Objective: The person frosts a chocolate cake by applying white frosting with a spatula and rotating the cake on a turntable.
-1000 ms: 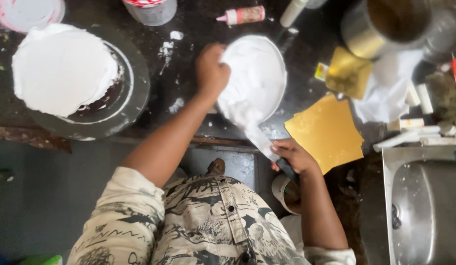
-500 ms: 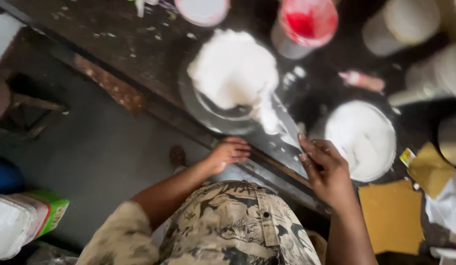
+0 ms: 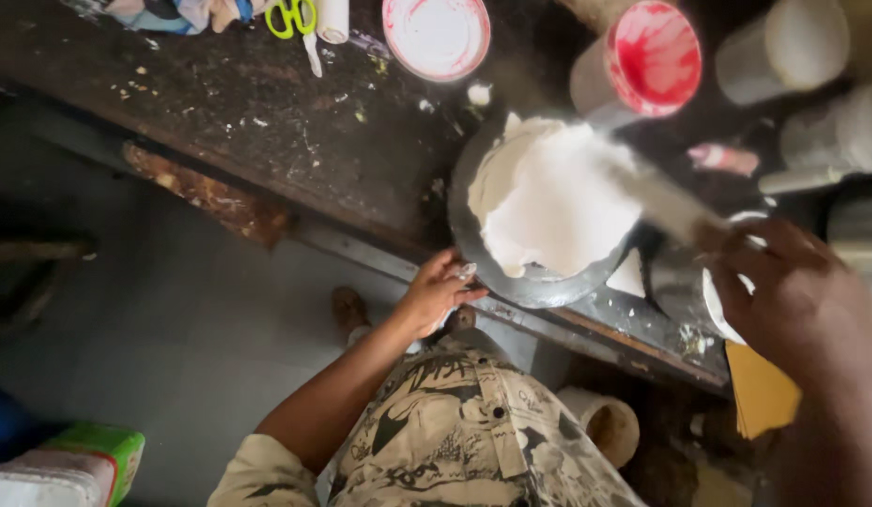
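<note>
A round cake (image 3: pixel 558 197) covered in white frosting sits on a grey metal turntable (image 3: pixel 511 286) near the front edge of a dark, crumb-strewn worktable (image 3: pixel 267 122). My left hand (image 3: pixel 434 299) grips the turntable's near rim, its fingers smeared with frosting. My right hand (image 3: pixel 793 291) is closed on the handle of a long palette knife (image 3: pixel 656 197), blurred, whose frosting-coated blade lies across the cake's right side. A white bowl of cream (image 3: pixel 713 305) shows partly under my right hand.
Behind the cake stand a red-smeared cup (image 3: pixel 652 56), a white lid with a red rim (image 3: pixel 436 36), green scissors (image 3: pixel 290 17), pale containers (image 3: pixel 783 42) and a small pink bottle (image 3: pixel 722 158). A yellow card (image 3: pixel 760 394) hangs off the table edge. A green-and-white package (image 3: pixel 79 465) lies on the floor.
The view has swung left from the cream bowl to the cake. My right hand has carried the knife from the bowl onto the cake; my left hand has dropped from the bowl to the turntable rim.
</note>
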